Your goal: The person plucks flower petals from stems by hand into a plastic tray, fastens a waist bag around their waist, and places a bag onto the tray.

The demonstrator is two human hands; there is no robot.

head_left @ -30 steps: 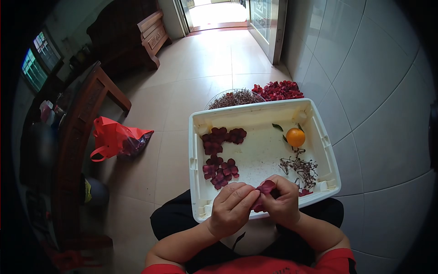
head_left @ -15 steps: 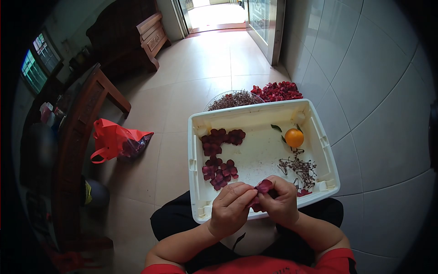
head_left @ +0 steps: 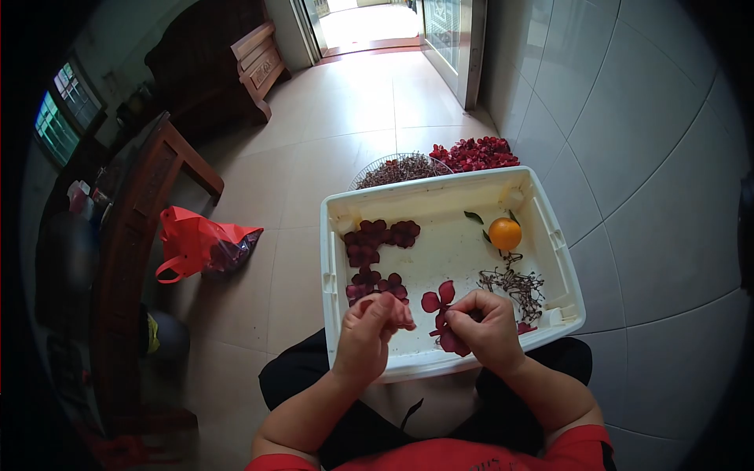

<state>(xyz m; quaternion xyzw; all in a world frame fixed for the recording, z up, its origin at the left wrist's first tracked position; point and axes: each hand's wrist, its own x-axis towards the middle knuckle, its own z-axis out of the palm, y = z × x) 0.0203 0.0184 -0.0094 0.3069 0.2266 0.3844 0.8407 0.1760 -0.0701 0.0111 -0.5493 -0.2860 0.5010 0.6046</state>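
My right hand pinches a dark red flower with spread petals, over the front part of the white tub. To its left, my left hand is apart from that flower, its fingers curled and smeared at the tips, so whether it holds anything is unclear. Several dark red flowers lie along the tub's left side, some partly behind my left hand. Thin brown stems are heaped at the tub's right, below an orange fruit with green leaves.
Beyond the tub are a clear round basket of brown stems and a pile of red petals. A red bag sits on the floor at left, near a wooden table. The tiled wall rises at right.
My hands have moved apart: my left hand went left, off the flower, while the right hand kept it. The flower now shows with its petals spread.
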